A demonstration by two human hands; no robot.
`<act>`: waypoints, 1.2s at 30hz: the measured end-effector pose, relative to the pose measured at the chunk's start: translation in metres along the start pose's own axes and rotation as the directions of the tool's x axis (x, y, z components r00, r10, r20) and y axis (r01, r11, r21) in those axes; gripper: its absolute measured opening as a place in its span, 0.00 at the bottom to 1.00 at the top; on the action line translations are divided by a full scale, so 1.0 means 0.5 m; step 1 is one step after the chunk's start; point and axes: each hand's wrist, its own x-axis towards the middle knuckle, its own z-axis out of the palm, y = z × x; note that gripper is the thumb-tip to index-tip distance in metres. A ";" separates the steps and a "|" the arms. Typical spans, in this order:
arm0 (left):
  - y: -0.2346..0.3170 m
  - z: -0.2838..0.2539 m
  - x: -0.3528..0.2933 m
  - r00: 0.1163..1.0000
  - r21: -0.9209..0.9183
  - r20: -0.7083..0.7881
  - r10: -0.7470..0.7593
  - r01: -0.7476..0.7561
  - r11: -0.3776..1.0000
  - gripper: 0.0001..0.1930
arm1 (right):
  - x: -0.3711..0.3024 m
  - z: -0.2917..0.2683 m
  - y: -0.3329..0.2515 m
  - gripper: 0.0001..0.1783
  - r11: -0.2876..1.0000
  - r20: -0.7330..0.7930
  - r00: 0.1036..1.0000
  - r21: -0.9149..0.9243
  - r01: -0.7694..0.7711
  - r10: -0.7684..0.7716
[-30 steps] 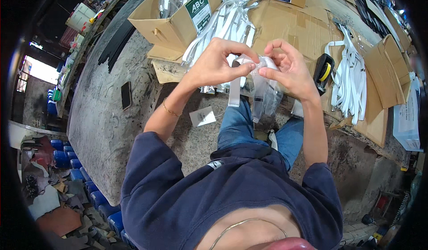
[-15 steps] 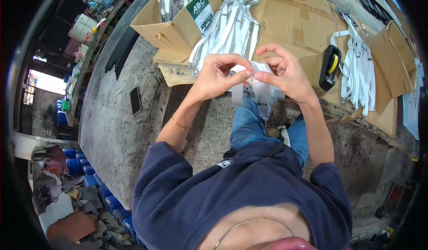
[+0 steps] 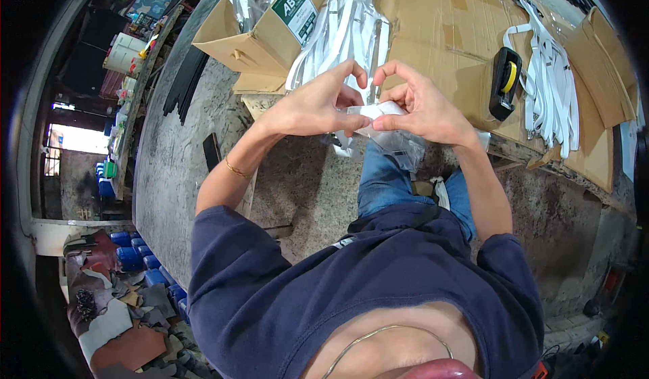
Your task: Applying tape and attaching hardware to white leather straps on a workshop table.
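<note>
1. The left hand (image 3: 318,105) and right hand (image 3: 422,108) meet in front of the chest, above the knees; both are pinched shut on a small white piece (image 3: 370,112) held between their fingertips.
2. A clear plastic bag (image 3: 395,146) hangs just below the white piece, under the right hand; whether it touches the piece cannot be told.
3. Beyond the hands lies flattened cardboard (image 3: 446,34); a bundle of white strips (image 3: 348,24) rests on it.
4. A black and yellow tape dispenser (image 3: 505,81) stands to the right; more white strips (image 3: 551,88) lie just beside it.
5. An open box (image 3: 260,37) sits at upper left.
</note>
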 end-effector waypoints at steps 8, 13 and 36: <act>-0.010 0.003 0.027 0.916 0.050 0.336 -0.218 0.214 0.976 0.14 | 0.004 -0.018 0.026 0.26 0.994 0.088 0.992 -0.060 -0.091 0.096; -0.033 0.026 0.037 0.875 0.067 0.394 -0.280 0.276 0.959 0.12 | -0.004 -0.028 0.033 0.26 0.965 0.132 0.989 -0.259 -0.034 0.070; -0.256 0.327 -0.064 0.904 -0.583 0.184 -0.386 0.416 0.698 0.09 | -0.296 -0.465 0.164 0.13 0.785 -0.845 0.490 -0.149 -0.602 0.215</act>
